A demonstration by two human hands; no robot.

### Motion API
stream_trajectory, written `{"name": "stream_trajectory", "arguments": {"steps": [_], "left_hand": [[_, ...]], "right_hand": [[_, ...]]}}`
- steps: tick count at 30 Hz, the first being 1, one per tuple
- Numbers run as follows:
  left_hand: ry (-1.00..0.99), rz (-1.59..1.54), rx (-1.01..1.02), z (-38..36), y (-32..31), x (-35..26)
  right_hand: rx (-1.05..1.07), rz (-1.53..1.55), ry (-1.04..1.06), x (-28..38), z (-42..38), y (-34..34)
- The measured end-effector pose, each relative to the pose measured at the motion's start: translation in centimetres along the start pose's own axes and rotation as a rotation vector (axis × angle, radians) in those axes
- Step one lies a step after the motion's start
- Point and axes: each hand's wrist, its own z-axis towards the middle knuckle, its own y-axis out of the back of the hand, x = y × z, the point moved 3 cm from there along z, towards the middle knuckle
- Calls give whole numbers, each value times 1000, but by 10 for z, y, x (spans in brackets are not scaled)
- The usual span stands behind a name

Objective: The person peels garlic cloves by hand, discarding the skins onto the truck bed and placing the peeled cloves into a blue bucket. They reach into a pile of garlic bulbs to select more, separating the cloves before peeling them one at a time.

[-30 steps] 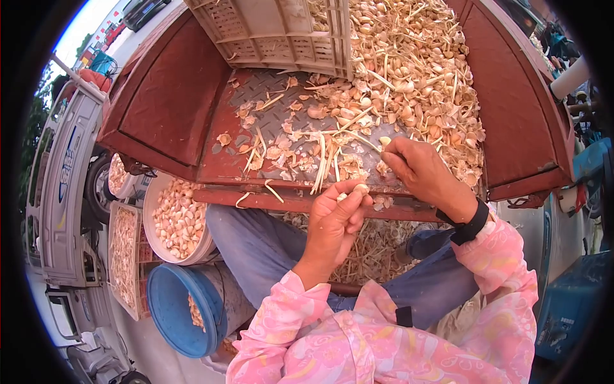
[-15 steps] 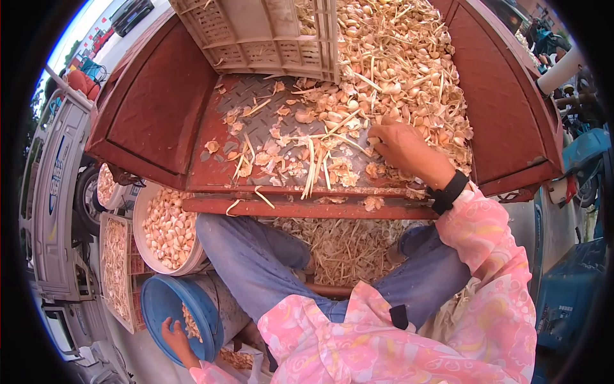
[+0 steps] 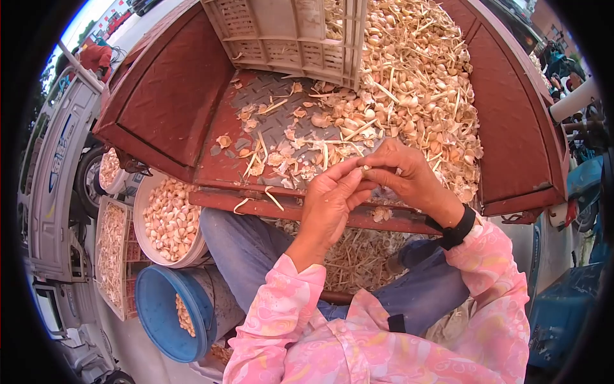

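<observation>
Sleeves: the person wears pink patterned sleeves (image 3: 384,345), closest to the camera, and blue trousers (image 3: 256,249) below both hands.
Left hand: the left hand (image 3: 329,205) is raised over the lap, its fingers closed together on a small garlic piece (image 3: 366,171).
Right hand: the right hand (image 3: 406,176) meets the left one at the fingertips and pinches the same garlic piece from the other side; a black wristband (image 3: 457,229) sits on its wrist.
Garlic piece: it is between the fingertips of both hands, just above the front edge of the truck bed (image 3: 217,121).
Edge: the red front lip (image 3: 256,206) of the bed runs directly under the hands, with a few husks on it.
Beside the left hand: a white bucket (image 3: 167,221) of peeled cloves and a blue bucket (image 3: 176,313) stand low on the left, well apart from the hand.
Beyond the hands: loose skins and stalks (image 3: 300,147) lie on the metal floor; on the left of them there is bare plate.
Beyond the right hand: a big garlic heap (image 3: 416,83) fills the bed up to its right wall.
Far: a pale plastic crate (image 3: 288,35) stands at the back, touching the heap.
</observation>
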Motion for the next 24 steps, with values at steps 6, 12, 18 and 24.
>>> {"name": "stream_trajectory", "arguments": {"steps": [6,12,18,24], "left_hand": [[-83,86,-148,0,6,1],[-142,299,-233,-2,3,0],[-505,920,-173,-10,2,2],[-362,833,-89,-21,7,-8]], "right_hand": [[34,-245,76,17,2,2],[86,-522,68,25,-2,-3],[90,-453,-91,22,-8,-15],[200,-287,-333,12,-5,-4]]}}
